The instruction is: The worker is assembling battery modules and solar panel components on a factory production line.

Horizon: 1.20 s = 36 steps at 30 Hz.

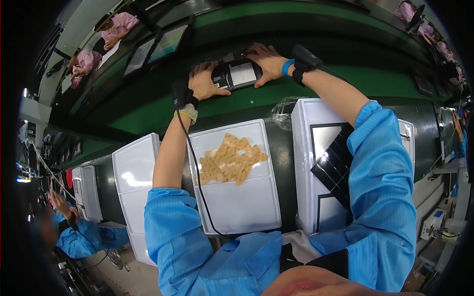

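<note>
A flat black electronic device (236,73) lies on the green surface at the far middle. A pale rectangular panel (243,73) takes up much of its face, and small parts show along its far edge. My left hand (203,83) grips its left end, thumb along the near side. At the right end, my right hand (266,61) holds it with the fingers over the far edge and the thumb near the front corner. Both wrists carry dark straps with small black boxes, and a cable trails from the left one.
Nearer me, a white tray (242,207) holds a heap of tan sheet pieces (231,159) with green marks. A white tray (304,197) at right holds black-framed panels, beside crumpled clear plastic (283,113). Framed screens (168,41) stand far left. A co-worker's blue sleeve (86,239) shows at left.
</note>
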{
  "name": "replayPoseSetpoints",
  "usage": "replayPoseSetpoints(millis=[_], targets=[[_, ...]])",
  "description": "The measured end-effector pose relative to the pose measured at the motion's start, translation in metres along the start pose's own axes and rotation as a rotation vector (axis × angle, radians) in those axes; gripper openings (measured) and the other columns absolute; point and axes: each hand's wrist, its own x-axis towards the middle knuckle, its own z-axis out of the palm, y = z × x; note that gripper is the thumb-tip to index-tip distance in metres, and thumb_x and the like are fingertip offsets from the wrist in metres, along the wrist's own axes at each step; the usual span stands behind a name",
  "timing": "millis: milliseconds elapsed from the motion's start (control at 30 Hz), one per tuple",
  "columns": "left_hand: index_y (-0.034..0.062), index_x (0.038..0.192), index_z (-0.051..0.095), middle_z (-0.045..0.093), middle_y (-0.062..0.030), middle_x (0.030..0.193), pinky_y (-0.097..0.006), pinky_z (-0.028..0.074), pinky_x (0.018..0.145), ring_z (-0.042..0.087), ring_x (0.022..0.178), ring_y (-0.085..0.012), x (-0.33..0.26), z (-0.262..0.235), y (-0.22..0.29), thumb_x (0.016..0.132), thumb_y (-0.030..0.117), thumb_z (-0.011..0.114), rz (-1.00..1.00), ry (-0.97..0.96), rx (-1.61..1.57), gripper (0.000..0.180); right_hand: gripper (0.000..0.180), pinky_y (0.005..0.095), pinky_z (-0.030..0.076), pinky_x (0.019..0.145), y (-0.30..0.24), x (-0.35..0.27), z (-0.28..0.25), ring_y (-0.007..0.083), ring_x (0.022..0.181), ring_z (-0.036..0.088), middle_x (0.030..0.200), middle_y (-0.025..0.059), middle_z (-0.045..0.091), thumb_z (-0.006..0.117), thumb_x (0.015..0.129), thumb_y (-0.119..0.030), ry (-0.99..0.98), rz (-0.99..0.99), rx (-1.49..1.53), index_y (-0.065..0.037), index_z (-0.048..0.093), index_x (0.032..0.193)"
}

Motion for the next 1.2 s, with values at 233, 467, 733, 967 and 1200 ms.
replayPoseSetpoints(millis=[233, 467, 733, 967, 1200], targets=[[0.0008, 0.156, 0.04, 0.038, -0.0262, 0.161, -0.056, 0.026, 0.124, 0.032, 0.152, -0.0409, -0.013, 0.073, -0.047, 0.082, 0.079, 0.064, 0.201, 0.434, 0.235, 0.11, 0.098, 0.0604, 0.031, 0.119, -0.012, 0.01, -0.002, 0.0383, 0.156, 0.022, 0.163, 0.0189, 0.037, 0.059, 0.09, -0.073, -0.022, -0.148, -0.296, 0.004, 0.047, 0.15], [-0.0076, 0.14, 0.055, 0.055, -0.028, 0.145, -0.052, 0.034, 0.119, 0.043, 0.144, -0.0436, -0.038, 0.035, -0.007, 0.088, 0.071, 0.064, -0.066, 0.194, 0.139, 0.095, 0.06, 0.0628, 0.038, 0.114, -0.032, 0.019, -0.025, 0.0453, 0.148, 0.037, 0.154, 0.0246, 0.047, 0.074, 0.086, -0.051, -0.267, -0.077, -0.317, 0.0, 0.071, 0.118], [0.0008, 0.133, 0.064, 0.066, -0.0226, 0.133, -0.045, 0.047, 0.109, 0.059, 0.129, -0.0394, -0.239, -0.092, -0.062, 0.098, 0.042, 0.067, -0.058, 0.291, -0.134, 0.054, 0.035, 0.0414, 0.056, 0.089, -0.134, -0.097, -0.158, 0.0354, 0.1, 0.071, 0.114, 0.0213, 0.072, 0.072, 0.093, -0.017, 0.008, -0.345, 0.419, 0.001, 0.071, 0.124], [-0.0005, 0.135, 0.061, 0.065, -0.0354, 0.122, -0.052, 0.049, 0.103, 0.062, 0.119, -0.0504, -0.501, -0.066, -0.194, 0.102, 0.054, 0.053, -1.09, 0.2, -0.039, 0.064, 0.037, 0.0412, 0.051, 0.092, -0.255, -0.227, -0.115, 0.0326, 0.1, 0.066, 0.113, 0.0141, 0.072, 0.071, 0.094, -0.017, -0.1, -0.771, 0.496, -0.003, 0.067, 0.129], [0.0076, 0.115, 0.069, 0.07, -0.0268, 0.109, -0.057, 0.053, 0.085, 0.066, 0.099, -0.0502, -0.472, -0.115, -0.135, 0.109, 0.038, 0.047, -0.999, 0.663, 0.175, 0.038, 0.034, 0.0443, 0.052, 0.094, -0.247, -0.234, -0.069, 0.0371, 0.104, 0.067, 0.116, 0.0168, 0.07, 0.068, 0.096, -0.018, -0.188, -0.656, 0.518, -0.001, 0.067, 0.124]])
